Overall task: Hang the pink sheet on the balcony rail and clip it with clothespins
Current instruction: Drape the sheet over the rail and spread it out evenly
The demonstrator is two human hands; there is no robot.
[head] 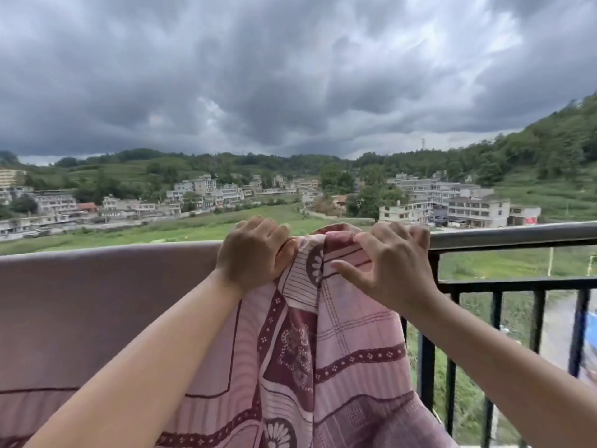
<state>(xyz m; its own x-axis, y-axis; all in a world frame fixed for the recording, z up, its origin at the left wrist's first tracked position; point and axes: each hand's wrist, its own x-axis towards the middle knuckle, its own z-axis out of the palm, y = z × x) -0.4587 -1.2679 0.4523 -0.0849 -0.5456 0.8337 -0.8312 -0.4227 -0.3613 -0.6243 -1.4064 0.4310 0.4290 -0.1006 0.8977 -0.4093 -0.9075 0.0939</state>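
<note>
A pink sheet (339,334) with dark maroon borders and flower prints hangs over the balcony rail (517,236). To the left it lies flat along the rail top; in the middle it bunches into folds. My left hand (255,253) grips a bunched fold at the rail top. My right hand (387,263) pinches the sheet's upper edge just to the right, thumb spread below, fingers curled over the rail. No clothespins are in view.
The metal rail runs on to the right with black vertical bars (536,324) below it, bare of cloth. Beyond the balcony lie green fields, a village (206,192), wooded hills and a dark cloudy sky. A road (559,331) shows far below on the right.
</note>
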